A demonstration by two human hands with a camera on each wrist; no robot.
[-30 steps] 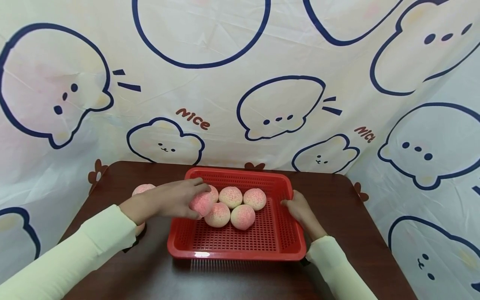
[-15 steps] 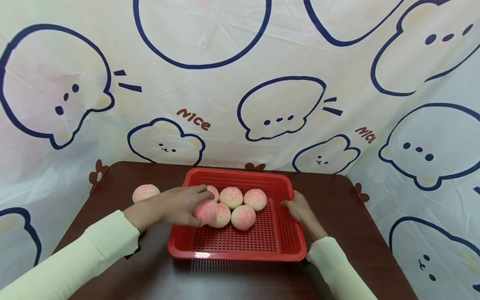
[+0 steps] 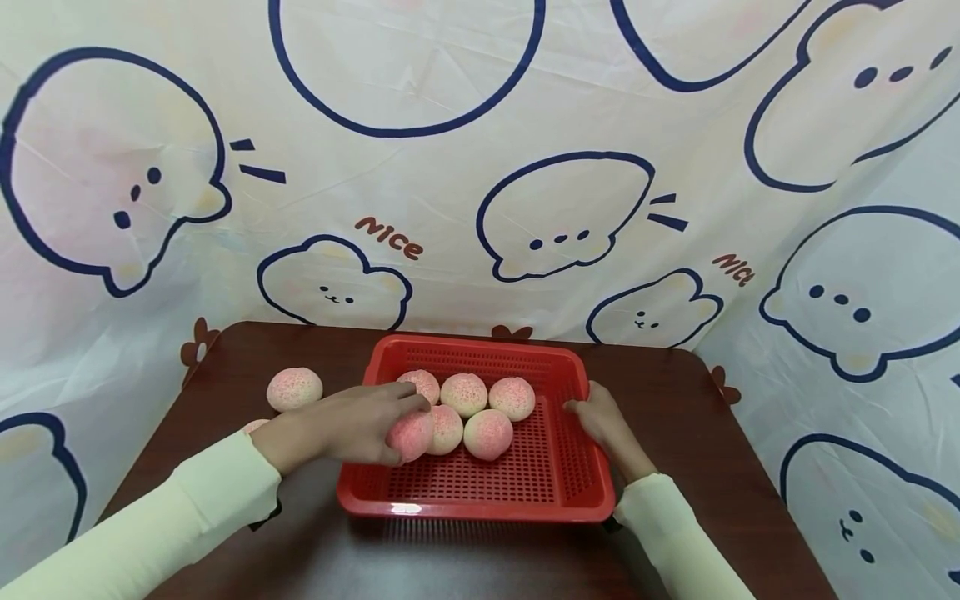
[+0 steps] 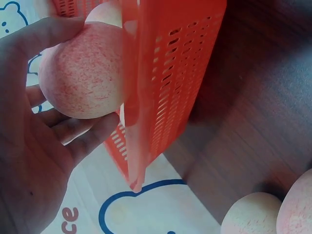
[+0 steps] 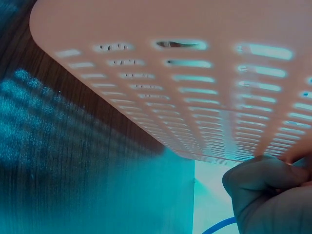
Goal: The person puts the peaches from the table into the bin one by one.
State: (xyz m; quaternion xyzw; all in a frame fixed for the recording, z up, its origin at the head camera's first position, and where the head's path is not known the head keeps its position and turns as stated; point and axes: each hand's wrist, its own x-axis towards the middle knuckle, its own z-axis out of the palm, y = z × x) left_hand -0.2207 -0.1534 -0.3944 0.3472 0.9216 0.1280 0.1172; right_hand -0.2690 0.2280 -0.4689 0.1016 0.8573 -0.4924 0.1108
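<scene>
My left hand [image 3: 367, 423] holds a pink, speckled peach [image 3: 410, 436] inside the left end of a red plastic basket [image 3: 480, 510]. In the left wrist view the thumb and fingers curl round the peach [image 4: 83, 73], and the basket's rim [image 4: 131, 97] hides its far edge. Several pink-and-cream peaches sit together in the basket, among them one peach [image 3: 488, 434] at the front and another peach [image 3: 512, 398] at the back right. My right hand [image 3: 603, 421] grips the basket's right rim, thumb on the inner side. The right wrist view shows its curled fingers [image 5: 263, 180] against the slotted wall [image 5: 161, 87].
Left of the basket, a peach [image 3: 295, 389] lies on the dark wooden table [image 3: 660, 392]. Another peach [image 3: 253, 426] is mostly hidden behind my left forearm. A white cloth [image 3: 442, 183] with cartoon drawings hangs round the table's back and sides.
My left hand has moved slightly toward me and to the right with the peach, lower in the basket. More of the peaches on the left of the table shows. The right hand has stayed put.
</scene>
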